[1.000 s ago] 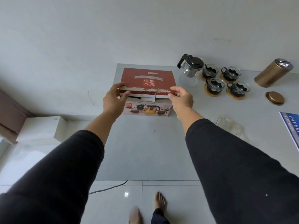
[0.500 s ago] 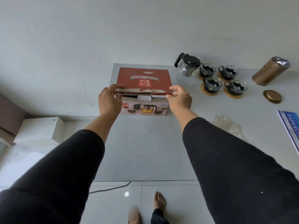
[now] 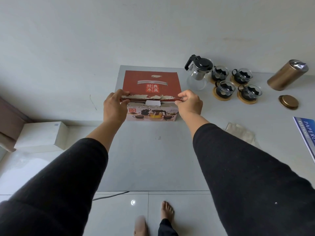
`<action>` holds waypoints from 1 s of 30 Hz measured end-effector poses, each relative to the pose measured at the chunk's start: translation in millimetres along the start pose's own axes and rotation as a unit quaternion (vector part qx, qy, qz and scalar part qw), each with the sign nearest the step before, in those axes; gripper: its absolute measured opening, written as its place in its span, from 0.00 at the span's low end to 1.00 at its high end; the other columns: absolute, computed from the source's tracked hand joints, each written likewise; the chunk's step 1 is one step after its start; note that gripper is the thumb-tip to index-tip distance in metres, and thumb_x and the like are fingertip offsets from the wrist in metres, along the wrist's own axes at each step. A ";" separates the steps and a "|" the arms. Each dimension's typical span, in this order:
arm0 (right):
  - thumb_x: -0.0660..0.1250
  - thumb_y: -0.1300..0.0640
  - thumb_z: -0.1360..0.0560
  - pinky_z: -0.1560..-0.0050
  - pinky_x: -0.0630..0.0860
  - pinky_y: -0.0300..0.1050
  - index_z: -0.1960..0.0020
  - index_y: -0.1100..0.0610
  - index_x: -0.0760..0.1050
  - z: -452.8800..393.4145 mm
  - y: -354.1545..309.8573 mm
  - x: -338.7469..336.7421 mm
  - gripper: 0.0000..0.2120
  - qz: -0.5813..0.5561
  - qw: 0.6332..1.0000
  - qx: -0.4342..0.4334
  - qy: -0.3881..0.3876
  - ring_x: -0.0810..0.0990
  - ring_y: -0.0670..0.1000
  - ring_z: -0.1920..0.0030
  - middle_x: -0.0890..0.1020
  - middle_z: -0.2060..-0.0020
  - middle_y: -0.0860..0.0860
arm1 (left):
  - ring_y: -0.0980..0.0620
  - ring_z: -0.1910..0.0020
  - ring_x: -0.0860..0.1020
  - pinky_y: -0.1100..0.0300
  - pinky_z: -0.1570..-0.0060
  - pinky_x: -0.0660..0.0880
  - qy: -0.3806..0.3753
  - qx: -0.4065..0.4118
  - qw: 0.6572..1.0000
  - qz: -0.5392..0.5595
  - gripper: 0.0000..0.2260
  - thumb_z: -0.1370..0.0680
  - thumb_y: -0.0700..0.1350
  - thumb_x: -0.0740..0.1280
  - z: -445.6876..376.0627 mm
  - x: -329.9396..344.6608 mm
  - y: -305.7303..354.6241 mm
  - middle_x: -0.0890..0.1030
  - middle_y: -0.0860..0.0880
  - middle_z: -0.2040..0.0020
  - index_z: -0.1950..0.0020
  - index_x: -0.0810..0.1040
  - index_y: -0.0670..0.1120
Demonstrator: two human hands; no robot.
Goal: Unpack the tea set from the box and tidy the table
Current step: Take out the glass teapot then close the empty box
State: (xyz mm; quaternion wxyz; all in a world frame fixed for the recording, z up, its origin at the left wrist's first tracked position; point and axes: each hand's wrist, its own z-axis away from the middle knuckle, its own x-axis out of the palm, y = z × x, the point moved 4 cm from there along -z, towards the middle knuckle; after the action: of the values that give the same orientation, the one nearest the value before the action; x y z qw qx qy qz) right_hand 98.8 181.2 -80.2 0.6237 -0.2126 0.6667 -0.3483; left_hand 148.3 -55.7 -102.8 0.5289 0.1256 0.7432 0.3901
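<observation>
The red tea set box (image 3: 151, 92) sits at the far side of the grey worktop (image 3: 153, 159), and everything else is placed off it. The left hand (image 3: 114, 106) pinches the near-left corner of its lid and the right hand (image 3: 189, 103) pinches the near-right corner. Just right of the box stands the glass teapot (image 3: 198, 72). Right of that are four glass cups (image 3: 237, 82) on wooden coasters. Further right lies a gold canister (image 3: 288, 74) on its side, with its lid (image 3: 288, 102) nearby.
</observation>
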 end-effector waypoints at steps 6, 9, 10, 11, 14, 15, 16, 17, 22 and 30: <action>0.68 0.62 0.25 0.51 0.69 0.36 0.52 0.59 0.81 1.3 -0.9 5.9 0.04 0.065 0.997 -0.048 -0.003 0.75 0.55 0.43 0.73 0.43 0.55 | 0.45 0.45 0.77 0.66 0.51 0.69 0.006 -0.008 1.000 0.009 0.08 0.22 0.39 0.66 2.3 0.7 -0.7 0.71 0.42 0.41 0.45 0.81 0.43; 0.69 0.56 0.29 0.43 0.69 0.44 0.50 0.53 0.80 8.7 -7.3 10.5 0.08 0.133 0.981 -0.141 -0.023 0.69 0.53 0.39 0.71 0.41 0.51 | 0.46 0.44 0.77 0.64 0.49 0.70 0.002 -0.004 1.000 0.020 0.07 0.22 0.40 0.66 2.6 0.3 -2.6 0.72 0.43 0.40 0.46 0.81 0.44; 0.70 0.53 0.31 0.41 0.68 0.47 0.47 0.51 0.79 12.2 -10.1 13.2 0.13 0.147 0.973 -0.175 -0.040 0.68 0.53 0.37 0.71 0.39 0.50 | 0.46 0.43 0.77 0.63 0.47 0.71 0.000 -0.003 1.000 0.028 0.08 0.23 0.40 0.67 3.4 0.3 -3.0 0.72 0.43 0.40 0.45 0.81 0.45; 0.72 0.52 0.32 0.40 0.67 0.49 0.44 0.49 0.78 15.2 -12.9 16.6 0.17 0.155 0.964 -0.207 -0.058 0.67 0.52 0.36 0.71 0.38 0.49 | 0.47 0.42 0.76 0.61 0.45 0.73 -0.003 -0.004 0.999 0.036 0.09 0.23 0.41 0.67 4.1 0.7 -3.4 0.72 0.44 0.39 0.44 0.80 0.46; 0.74 0.50 0.34 0.42 0.68 0.48 0.42 0.48 0.78 19.6 -18.8 28.7 0.21 0.173 0.945 -0.263 -0.086 0.70 0.52 0.36 0.73 0.39 0.48 | 0.47 0.41 0.76 0.54 0.41 0.75 -0.012 0.000 0.999 0.050 0.14 0.24 0.42 0.69 5.5 3.1 -5.1 0.74 0.44 0.38 0.38 0.76 0.48; 0.75 0.51 0.33 0.43 0.68 0.48 0.43 0.48 0.78 19.7 -20.2 31.8 0.20 0.174 0.944 -0.269 -0.085 0.71 0.52 0.37 0.75 0.40 0.47 | 0.47 0.41 0.76 0.52 0.40 0.75 -0.014 0.002 0.998 0.055 0.16 0.24 0.43 0.69 5.1 3.9 -5.6 0.75 0.44 0.38 0.37 0.75 0.49; 0.75 0.52 0.33 0.44 0.70 0.49 0.44 0.48 0.79 19.8 -21.2 34.2 0.18 0.171 0.943 -0.273 -0.078 0.72 0.52 0.38 0.76 0.41 0.47 | 0.47 0.41 0.76 0.51 0.40 0.75 -0.015 0.004 0.998 0.060 0.17 0.25 0.43 0.70 4.5 4.5 -5.9 0.76 0.45 0.39 0.37 0.75 0.49; 0.75 0.54 0.33 0.45 0.72 0.51 0.46 0.49 0.80 20.1 -22.2 35.6 0.16 0.166 0.944 -0.278 -0.068 0.73 0.53 0.39 0.78 0.43 0.47 | 0.47 0.41 0.76 0.50 0.39 0.75 -0.016 0.003 0.998 0.064 0.17 0.25 0.43 0.70 3.5 5.2 -6.3 0.77 0.45 0.39 0.37 0.75 0.49; 0.74 0.59 0.31 0.49 0.75 0.57 0.54 0.54 0.83 22.0 -23.5 39.8 0.07 0.150 0.942 -0.299 -0.025 0.78 0.58 0.45 0.83 0.50 0.51 | 0.46 0.41 0.76 0.49 0.41 0.76 -0.011 -0.011 0.998 0.066 0.17 0.26 0.43 0.71 -0.5 6.9 -8.0 0.79 0.47 0.41 0.38 0.75 0.50; 0.71 0.59 0.28 0.51 0.73 0.49 0.57 0.56 0.81 18.8 -25.4 39.2 0.01 0.147 0.948 -0.282 -0.003 0.78 0.58 0.48 0.83 0.54 0.51 | 0.50 0.42 0.77 0.54 0.42 0.77 0.006 -0.012 0.996 0.093 0.16 0.27 0.40 0.71 0.8 6.6 -7.0 0.79 0.47 0.41 0.40 0.77 0.47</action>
State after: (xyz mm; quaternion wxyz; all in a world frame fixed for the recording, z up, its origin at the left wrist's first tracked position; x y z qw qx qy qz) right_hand 108.2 132.4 -88.1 0.5845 -0.2804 0.7598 -0.0494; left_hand 147.9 -55.9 -112.5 0.4875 0.1856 0.7267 0.4469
